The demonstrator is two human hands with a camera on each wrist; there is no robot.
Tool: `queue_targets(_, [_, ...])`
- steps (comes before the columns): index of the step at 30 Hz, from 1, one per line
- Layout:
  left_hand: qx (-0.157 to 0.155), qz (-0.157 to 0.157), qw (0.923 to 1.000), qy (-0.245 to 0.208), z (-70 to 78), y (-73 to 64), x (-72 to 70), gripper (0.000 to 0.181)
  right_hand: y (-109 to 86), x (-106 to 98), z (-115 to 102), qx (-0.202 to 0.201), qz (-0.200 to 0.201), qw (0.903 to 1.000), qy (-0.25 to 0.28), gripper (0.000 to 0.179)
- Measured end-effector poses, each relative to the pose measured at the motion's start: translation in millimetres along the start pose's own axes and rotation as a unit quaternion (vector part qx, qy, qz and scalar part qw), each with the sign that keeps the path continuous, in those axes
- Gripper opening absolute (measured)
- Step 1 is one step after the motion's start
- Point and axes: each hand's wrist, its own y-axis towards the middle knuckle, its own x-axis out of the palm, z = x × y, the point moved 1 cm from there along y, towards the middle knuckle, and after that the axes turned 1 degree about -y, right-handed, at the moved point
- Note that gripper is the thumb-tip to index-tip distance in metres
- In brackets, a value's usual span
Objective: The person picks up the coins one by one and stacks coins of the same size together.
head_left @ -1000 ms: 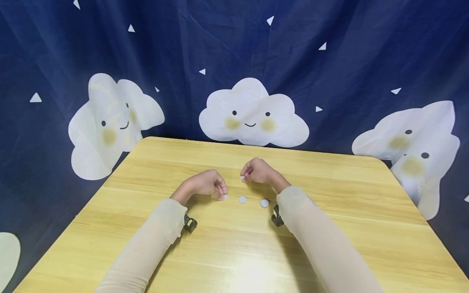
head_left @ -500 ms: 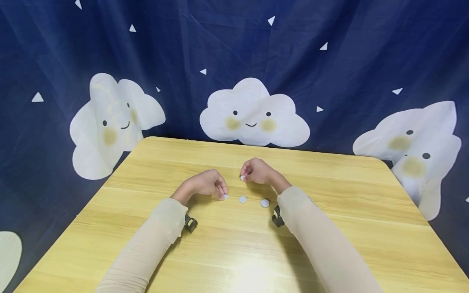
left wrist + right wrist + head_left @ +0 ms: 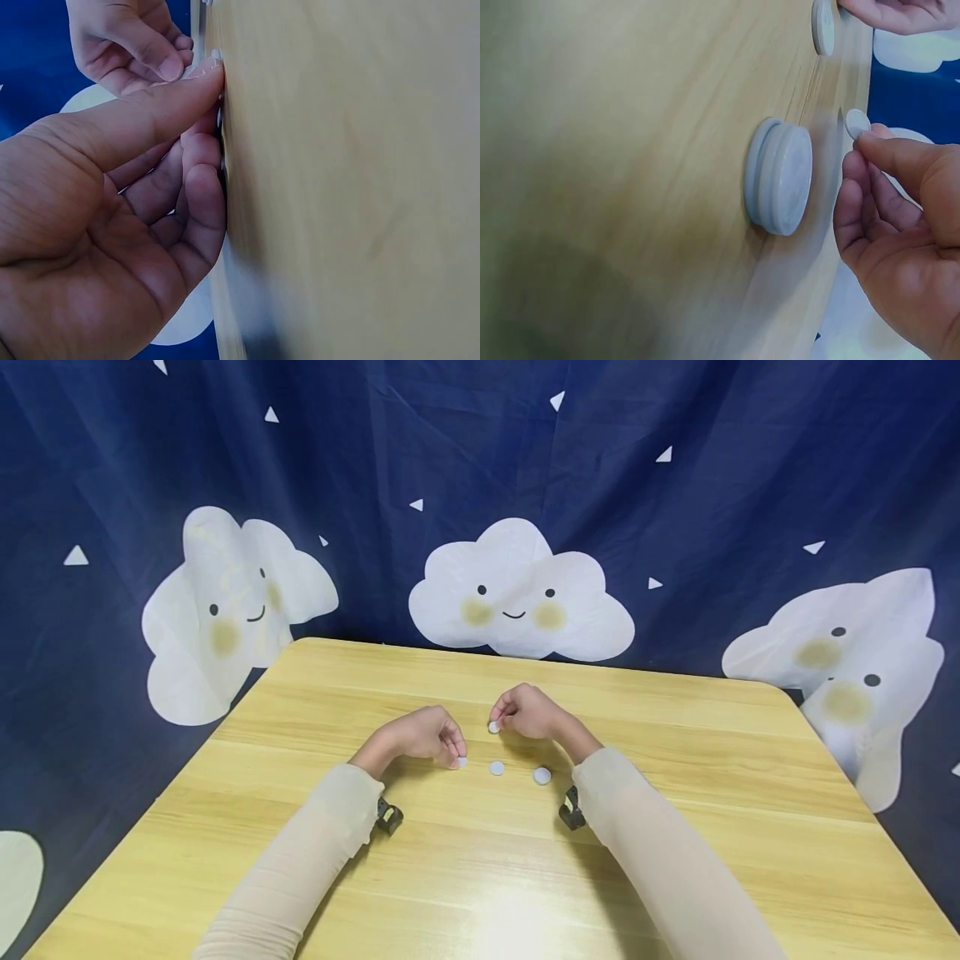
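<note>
Between thumb and fingertips my right hand [image 3: 528,710] pinches a small white disc [image 3: 857,124], held tilted above the wooden table [image 3: 450,877]. My left hand [image 3: 429,737] is low at the tabletop, its thumb and fingers curled around the edge of another white disc [image 3: 462,762], mostly hidden by the fingers in the left wrist view. Just right of it a flat white disc [image 3: 497,768] lies on the wood. Further right sits a short stack of discs [image 3: 780,176], nearest the right forearm, its layers offset slightly.
A dark blue curtain [image 3: 360,460] printed with white clouds hangs behind the table's far edge. Black wrist mounts [image 3: 388,817] stick out under both sleeves, the right mount [image 3: 572,810] close to the stack.
The disc in my right hand has turned to show more of its face, and the right wrist has shifted slightly rightward. My left hand and the discs on the table stay put.
</note>
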Motion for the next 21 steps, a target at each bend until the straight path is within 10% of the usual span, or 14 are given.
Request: queue_targets(21, [0.006, 0.006, 0.9999, 0.013, 0.0, -0.3, -1.1, 0.012, -8.7, 7.5, -10.9, -0.051, -0.032, 0.9977, 0.032, 0.004])
